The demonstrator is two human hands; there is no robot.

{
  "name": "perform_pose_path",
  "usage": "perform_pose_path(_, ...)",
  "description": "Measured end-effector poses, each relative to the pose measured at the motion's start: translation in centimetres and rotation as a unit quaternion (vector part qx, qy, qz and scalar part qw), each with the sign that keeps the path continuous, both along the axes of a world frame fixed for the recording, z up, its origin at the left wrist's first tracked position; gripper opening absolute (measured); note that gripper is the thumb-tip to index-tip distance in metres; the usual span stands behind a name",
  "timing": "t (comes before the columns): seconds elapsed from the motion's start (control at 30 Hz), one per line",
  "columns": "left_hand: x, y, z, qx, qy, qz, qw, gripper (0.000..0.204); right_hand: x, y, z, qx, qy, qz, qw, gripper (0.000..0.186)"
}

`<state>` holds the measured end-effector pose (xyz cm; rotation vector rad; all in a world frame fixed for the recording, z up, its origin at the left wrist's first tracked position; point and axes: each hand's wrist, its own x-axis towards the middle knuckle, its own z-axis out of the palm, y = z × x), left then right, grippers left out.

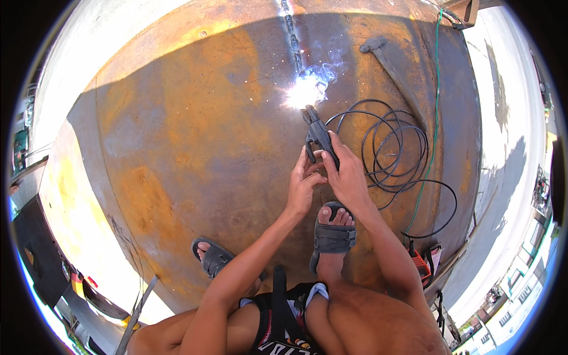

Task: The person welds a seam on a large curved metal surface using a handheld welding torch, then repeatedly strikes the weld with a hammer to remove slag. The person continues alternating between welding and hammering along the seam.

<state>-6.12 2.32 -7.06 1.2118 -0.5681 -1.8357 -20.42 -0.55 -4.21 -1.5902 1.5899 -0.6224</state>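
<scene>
Both my hands are at a black welding electrode holder (320, 135) that points away from me. My right hand (349, 180) is closed around its handle. Beside it, my left hand (303, 186) has its fingers curled against the holder's left side and lever, close to the right fingers. Just past the jaws a white-blue welding arc (306, 92) glares, with sparks and smoke around it; its glare hides the electrode. A dark weld bead (291, 36) runs away from the arc along the rusty steel plate (195, 118).
A hammer (393, 74) lies on the plate to the far right. Loops of black cable (427, 151) lie right of my hands, near a green line (436, 112). My sandalled feet (334, 236) stand on the plate. A red-orange object (421, 267) sits by my right arm.
</scene>
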Motion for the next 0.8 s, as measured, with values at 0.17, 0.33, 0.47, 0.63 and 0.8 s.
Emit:
perform_pose_path(0.17,-0.5,0.9,-0.1,-0.012,0.002,0.029,1.000,0.092,-0.4,0.8,0.1,-0.015,-0.076,-0.023,0.997,0.053)
perform_pose_path(0.33,-1.9,2.1,0.9,-0.004,0.013,0.034,0.999,0.079,-1.1,3.4,0.3,0.011,-0.139,-0.083,0.987,0.053)
perform_pose_path(0.47,-3.8,2.7,2.2,0.033,0.038,0.097,0.994,0.063,-1.4,5.7,0.0,-0.062,-0.121,-0.078,0.988,0.055)
perform_pose_path(0.63,-4.5,2.7,3.6,0.045,-0.049,0.080,0.995,0.052,-0.8,7.6,1.3,-0.072,-0.011,-0.034,0.997,0.064)
perform_pose_path(0.8,-3.5,1.8,5.0,0.070,-0.020,0.151,0.986,0.044,0.1,7.2,3.1,-0.049,-0.034,0.029,0.998,0.072)
